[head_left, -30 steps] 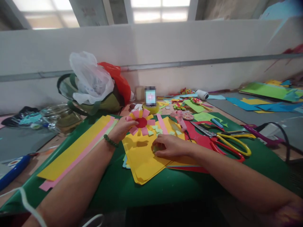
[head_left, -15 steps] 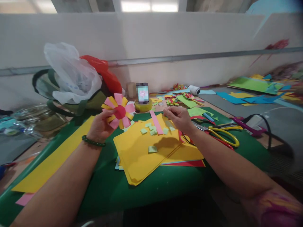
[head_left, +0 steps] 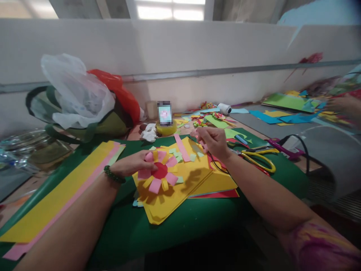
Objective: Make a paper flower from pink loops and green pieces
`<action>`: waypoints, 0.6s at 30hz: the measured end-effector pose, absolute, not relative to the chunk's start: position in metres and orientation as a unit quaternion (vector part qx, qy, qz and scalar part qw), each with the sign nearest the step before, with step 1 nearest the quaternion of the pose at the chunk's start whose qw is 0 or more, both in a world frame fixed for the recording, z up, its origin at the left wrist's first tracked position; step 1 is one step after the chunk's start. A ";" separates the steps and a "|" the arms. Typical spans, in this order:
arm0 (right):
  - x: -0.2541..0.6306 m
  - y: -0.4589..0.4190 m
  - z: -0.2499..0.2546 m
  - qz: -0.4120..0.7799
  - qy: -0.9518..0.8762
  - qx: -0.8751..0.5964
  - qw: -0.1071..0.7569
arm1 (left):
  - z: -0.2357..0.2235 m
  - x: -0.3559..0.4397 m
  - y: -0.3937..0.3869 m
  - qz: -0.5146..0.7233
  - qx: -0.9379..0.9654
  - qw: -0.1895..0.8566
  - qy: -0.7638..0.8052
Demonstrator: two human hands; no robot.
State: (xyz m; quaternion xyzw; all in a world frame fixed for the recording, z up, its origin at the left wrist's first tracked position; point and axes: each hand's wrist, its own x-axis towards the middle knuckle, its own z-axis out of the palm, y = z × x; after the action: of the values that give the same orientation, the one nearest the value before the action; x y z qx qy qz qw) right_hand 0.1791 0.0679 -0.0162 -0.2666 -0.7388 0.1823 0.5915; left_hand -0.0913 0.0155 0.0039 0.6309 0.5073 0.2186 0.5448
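My left hand (head_left: pixel 132 164), with a green bead bracelet at the wrist, is closed on the edge of a paper flower (head_left: pixel 158 173) with pink and yellow petals and a red centre. The flower lies low over a stack of yellow paper sheets (head_left: pixel 172 192). Raised above the far side of the stack, my right hand (head_left: pixel 214 140) is closed round a small pink tool (head_left: pixel 202 143), and a thin black cord hangs from it. Small light-green paper squares (head_left: pixel 177 155) lie scattered on the yellow sheets between my hands.
A green sheet (head_left: pixel 197 222) covers the table. Long yellow and pink strips (head_left: pixel 56 199) lie at left, yellow-handled scissors (head_left: pixel 259 157) and a purple-handled tool (head_left: pixel 284 149) at right. Bags (head_left: pixel 84 101) and a propped phone (head_left: pixel 164 113) stand behind. Another person's hand (head_left: pixel 342 105) is far right.
My left hand has brought the paper flower down from mid-air onto the yellow sheets. My right hand stays raised at the far side of the stack.
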 end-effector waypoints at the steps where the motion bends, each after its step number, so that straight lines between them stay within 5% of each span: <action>1: 0.180 0.067 -0.015 0.182 -0.719 -0.261 0.617 | 0.004 -0.091 0.016 0.215 0.631 0.552 0.501; 4: 0.182 0.066 -0.011 0.169 -0.684 -0.264 0.659 | 0.003 -0.092 0.018 0.245 0.609 0.562 0.504; 6: 0.186 0.068 -0.010 0.147 -0.716 -0.311 0.608 | 0.002 -0.092 0.019 0.271 0.588 0.551 0.526; 12: 0.195 0.064 -0.009 0.026 -0.880 -0.475 0.002 | -0.001 -0.093 0.023 0.230 0.579 0.472 0.624; 18: 0.180 0.054 -0.010 -0.007 -0.843 -0.527 -0.110 | 0.004 -0.113 0.029 0.149 0.635 0.310 0.691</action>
State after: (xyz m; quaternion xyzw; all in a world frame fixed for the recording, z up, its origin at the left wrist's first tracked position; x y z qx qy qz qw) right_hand 0.1797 0.0536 -0.0103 -0.5266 -0.8429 -0.0074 -0.1100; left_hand -0.1131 0.0286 0.0040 0.6353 0.6915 0.1488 0.3100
